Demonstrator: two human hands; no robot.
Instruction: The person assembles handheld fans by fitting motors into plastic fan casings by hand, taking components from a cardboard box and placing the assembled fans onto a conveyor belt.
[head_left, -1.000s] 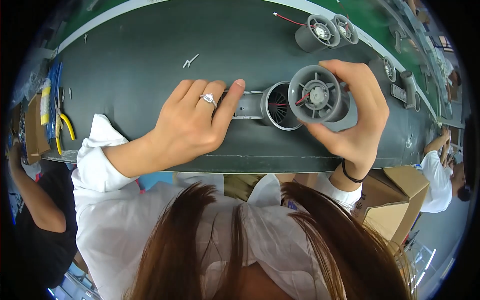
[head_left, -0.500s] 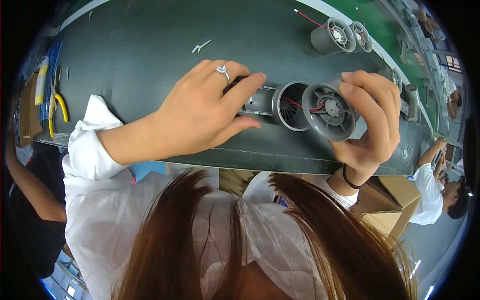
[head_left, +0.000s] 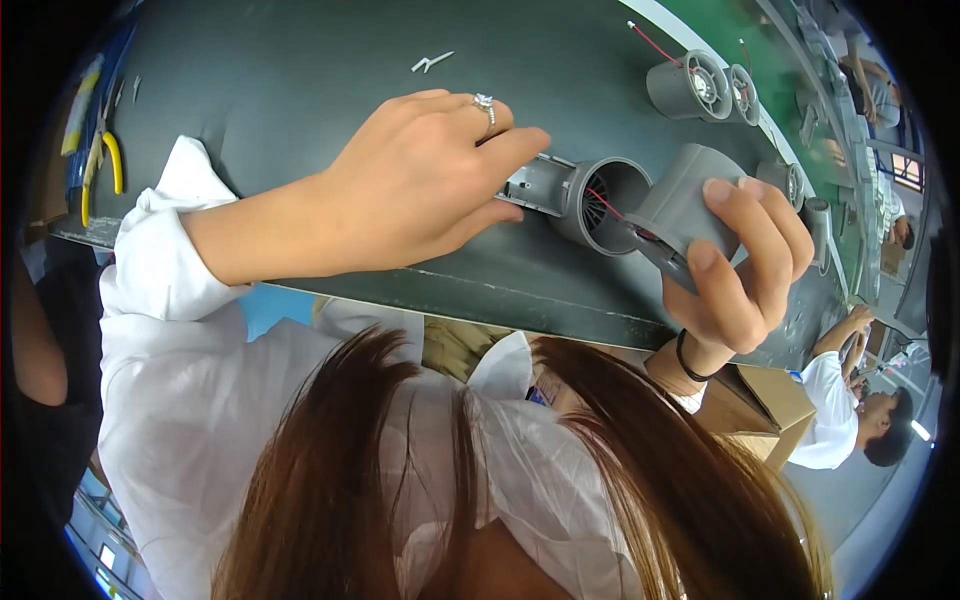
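Observation:
My left hand [head_left: 425, 185], with a ring on one finger, is closed around the handle end of a grey plastic housing [head_left: 540, 186]. The open handle channel leads to a round barrel with dark radial fins inside. In my right hand [head_left: 755, 265], a short grey fan cylinder [head_left: 688, 198] is gripped between thumb and fingers, tilted right beside the barrel's mouth. A thin red wire [head_left: 605, 204] runs from inside the barrel to the cylinder's lower end. The fan in that end is now mostly turned out of sight.
Two grey fan cylinders [head_left: 690, 88] with red wires stand at the back right; more grey parts [head_left: 818, 225] lie at the right edge. A small white plastic piece [head_left: 432, 63] lies behind my left hand. Yellow-handled pliers [head_left: 112, 160] are far left. A cardboard box [head_left: 760, 405] stands below the table edge.
My right hand has rotated the fan cylinder, so its outer side shows instead of the fan face. The view has shifted slightly; my left hand keeps its hold on the housing.

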